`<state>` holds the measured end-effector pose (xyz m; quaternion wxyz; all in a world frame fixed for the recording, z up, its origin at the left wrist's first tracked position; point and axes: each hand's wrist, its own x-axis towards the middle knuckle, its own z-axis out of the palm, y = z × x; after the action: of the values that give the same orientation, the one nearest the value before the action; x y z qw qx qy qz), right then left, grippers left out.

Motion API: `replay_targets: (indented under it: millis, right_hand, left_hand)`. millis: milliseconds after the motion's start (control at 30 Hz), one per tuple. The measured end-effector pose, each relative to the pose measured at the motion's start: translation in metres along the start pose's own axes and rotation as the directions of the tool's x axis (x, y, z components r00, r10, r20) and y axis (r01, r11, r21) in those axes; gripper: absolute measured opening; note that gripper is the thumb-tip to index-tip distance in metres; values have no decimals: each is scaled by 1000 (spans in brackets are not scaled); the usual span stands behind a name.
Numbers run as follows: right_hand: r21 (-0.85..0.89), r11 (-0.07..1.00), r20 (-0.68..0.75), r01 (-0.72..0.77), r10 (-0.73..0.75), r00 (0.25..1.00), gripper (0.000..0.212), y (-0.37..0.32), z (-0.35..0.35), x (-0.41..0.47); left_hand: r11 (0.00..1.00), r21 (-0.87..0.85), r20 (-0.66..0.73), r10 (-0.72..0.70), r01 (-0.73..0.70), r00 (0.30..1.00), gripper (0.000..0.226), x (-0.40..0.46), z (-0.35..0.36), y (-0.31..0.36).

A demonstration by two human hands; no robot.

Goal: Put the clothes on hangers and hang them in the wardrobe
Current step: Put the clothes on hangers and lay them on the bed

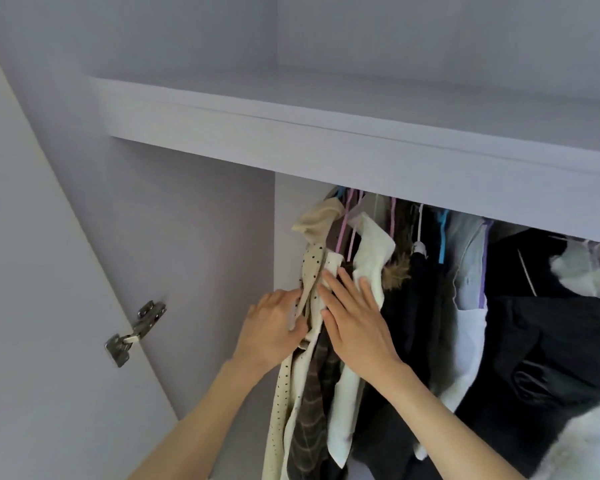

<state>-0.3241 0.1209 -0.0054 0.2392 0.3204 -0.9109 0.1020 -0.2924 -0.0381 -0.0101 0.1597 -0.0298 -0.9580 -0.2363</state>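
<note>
Head view: both hands at far-left end of packed wardrobe rail. Left hand [274, 323] grips dotted cream garment [307, 282], probably steadying it on its hanger. Right hand [354, 317] flat, fingers straight, presses white garment [369, 268] rightward, likely to keep gap. Pink hangers [343, 230] hook under shelf [326, 133]. Rail itself hidden.

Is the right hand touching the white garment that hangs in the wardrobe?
Touching. In the head view the right hand lies flat with straight fingers on the white garment.
</note>
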Motion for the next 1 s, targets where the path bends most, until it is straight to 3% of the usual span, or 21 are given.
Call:
replay_targets:
  millis: [167, 367, 567, 700, 767, 867, 900, 1000]
  right_hand:
    - [20, 1000, -35, 23, -23, 999, 42, 0, 4, 1]
    - [69, 996, -19, 57, -56, 998, 43, 7, -1, 1]
    - [131, 988, -144, 80, -61, 988, 31, 19, -10, 5]
    - [201, 980, -226, -3, 49, 973, 34, 9, -25, 36]
    - [435, 892, -128, -123, 196, 972, 39, -6, -42, 57]
    - [763, 528, 250, -374, 294, 923, 34, -31, -48, 91]
    - [789, 446, 317, -423, 296, 901, 34, -40, -43, 99]
    - [743, 347, 480, -572, 320, 817, 27, -65, -16, 103]
  left_hand:
    - [993, -8, -24, -121, 120, 992, 25, 28, -10, 3]
    - [995, 32, -76, -87, 89, 993, 21, 71, -14, 19]
    - [950, -280, -225, -206, 139, 952, 26, 67, -23, 6]
    - [930, -360, -359, -213, 76, 909, 24, 54, -46, 14]
    - [931, -356, -364, -215, 77, 906, 16, 36, -47, 18]
    - [960, -267, -362, -183, 87, 914, 8, -6, -29, 16]
    - [967, -236, -352, -179, 98, 919, 6, -20, -23, 15]
    - [961, -201, -296, -242, 188, 924, 9, -57, -9, 3]
